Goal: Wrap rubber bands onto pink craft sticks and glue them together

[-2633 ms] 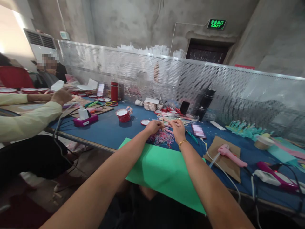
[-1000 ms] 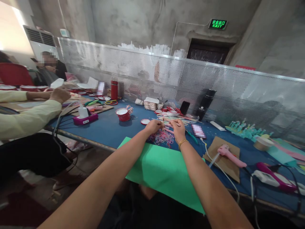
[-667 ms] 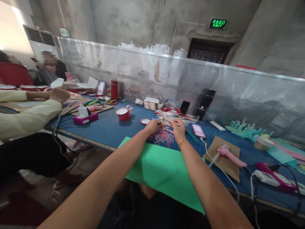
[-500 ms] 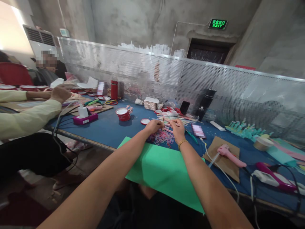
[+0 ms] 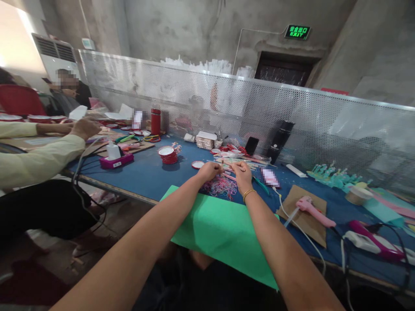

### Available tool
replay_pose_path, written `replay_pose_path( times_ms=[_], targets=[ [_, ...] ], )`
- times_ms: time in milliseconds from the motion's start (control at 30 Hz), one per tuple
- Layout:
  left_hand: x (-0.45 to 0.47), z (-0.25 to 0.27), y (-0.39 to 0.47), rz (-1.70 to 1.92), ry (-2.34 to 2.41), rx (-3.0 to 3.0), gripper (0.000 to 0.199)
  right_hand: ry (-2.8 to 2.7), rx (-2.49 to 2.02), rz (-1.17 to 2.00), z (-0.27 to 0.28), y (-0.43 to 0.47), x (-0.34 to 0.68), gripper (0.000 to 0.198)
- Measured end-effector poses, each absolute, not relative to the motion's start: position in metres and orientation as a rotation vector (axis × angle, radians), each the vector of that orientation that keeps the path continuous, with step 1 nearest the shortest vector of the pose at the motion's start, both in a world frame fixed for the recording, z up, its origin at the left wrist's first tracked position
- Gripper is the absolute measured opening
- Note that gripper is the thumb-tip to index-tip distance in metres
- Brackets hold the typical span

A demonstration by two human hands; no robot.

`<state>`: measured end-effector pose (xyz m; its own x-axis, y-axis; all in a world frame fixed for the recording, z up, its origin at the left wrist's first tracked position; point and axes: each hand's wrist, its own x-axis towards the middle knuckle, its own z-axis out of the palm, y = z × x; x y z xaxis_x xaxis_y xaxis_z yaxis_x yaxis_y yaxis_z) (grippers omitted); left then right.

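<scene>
My left hand [image 5: 210, 171] is closed in a pinch above the blue table, with a small tan piece at its fingertips, too small to name. Close by on the right, my right hand [image 5: 240, 172] is also pinched, and what its fingers hold is too small to make out. Below both hands lies a tangled heap of pink and purple cords [image 5: 220, 186]. A sheet of green felt [image 5: 223, 233] hangs over the table's front edge under my forearms. Just left of my left hand is a round red-rimmed white disc [image 5: 197, 165].
A stack of red-rimmed discs [image 5: 167, 155] stands to the left, near a purple power strip [image 5: 116, 160]. On the right, a pink glue gun [image 5: 313, 210] lies on cardboard [image 5: 300, 194], with teal-handled pliers [image 5: 261, 186] nearer. A co-worker's hand [image 5: 84, 128] is at the far left.
My two hands stay almost in the same place, still pinched close together. The co-worker's hand at the left has shifted slightly to the right.
</scene>
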<state>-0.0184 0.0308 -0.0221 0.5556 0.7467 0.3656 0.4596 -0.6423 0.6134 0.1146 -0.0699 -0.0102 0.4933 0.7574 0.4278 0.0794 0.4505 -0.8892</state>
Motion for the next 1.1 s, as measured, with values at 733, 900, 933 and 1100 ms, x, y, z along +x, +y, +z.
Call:
replay_pose_path(
  times_ms=[733, 900, 933, 1100],
  targets=[
    [-0.0192, -0.0182, 0.0268, 0.833, 1.008, 2.324, 0.035, -0.958, -1.022, 0.531, -0.0123, -0.0664, 0.1179, 0.016],
    [-0.0191, -0.0203, 0.0284, 0.852, 0.977, 2.331, 0.04, -0.981, -1.044, 0.542, -0.0128, -0.0658, 0.1161, 0.017],
    [-0.019, -0.0212, 0.0292, 0.859, 0.967, 2.332, 0.038, -0.979, -1.045, 0.545, -0.0129, -0.0659, 0.1157, 0.018],
    [-0.0183, -0.0234, 0.0312, 0.853, 0.981, 2.317, 0.034, -0.987, -1.04, 0.556, -0.013, -0.0667, 0.1148, 0.017]
  ],
)
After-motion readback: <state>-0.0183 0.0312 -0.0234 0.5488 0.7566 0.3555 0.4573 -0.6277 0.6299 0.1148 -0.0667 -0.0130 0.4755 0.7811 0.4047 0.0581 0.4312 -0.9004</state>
